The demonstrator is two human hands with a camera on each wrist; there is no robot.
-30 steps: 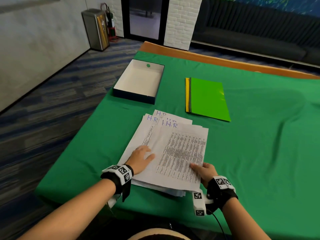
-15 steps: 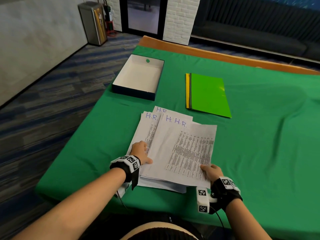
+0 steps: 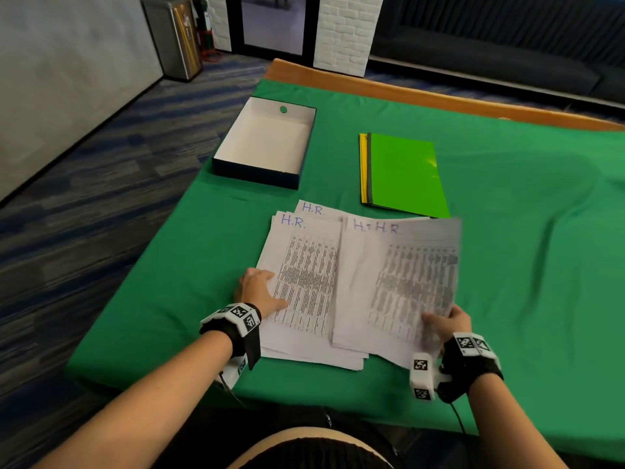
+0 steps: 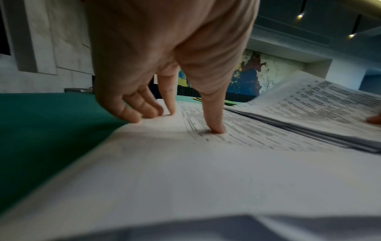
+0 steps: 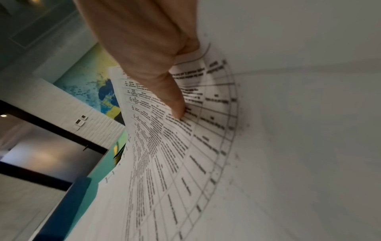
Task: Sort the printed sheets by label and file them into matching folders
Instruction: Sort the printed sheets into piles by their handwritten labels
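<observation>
My left hand (image 3: 258, 292) lies flat with straight fingers (image 4: 214, 125) pressing on the paper stack (image 3: 304, 282), pinning it to the counter (image 3: 524, 265). My right hand (image 3: 446, 324) pinches the near right corner of a lifted batch of sheets (image 3: 399, 279), thumb (image 5: 175, 106) on top, so the batch curls up off the stack on its right side, its left edge seemingly down on the stack. Every label I can read says H.R., on the stack and on the lifted batch alike, though the batch's print is blurred. Beyond the stack, to its right, the green folder (image 3: 406, 174) sits on a yellow folder (image 3: 363, 167), both closed and just clear of the batch's far edge. Beyond the stack to its left stands an open white box (image 3: 267, 143). I judge I'm at the sorting step, separating sheets by label. Next I'd need to carry the batch clear without dragging lower sheets, set it down, then open the matching folder; I can't read any folder label from here.
</observation>
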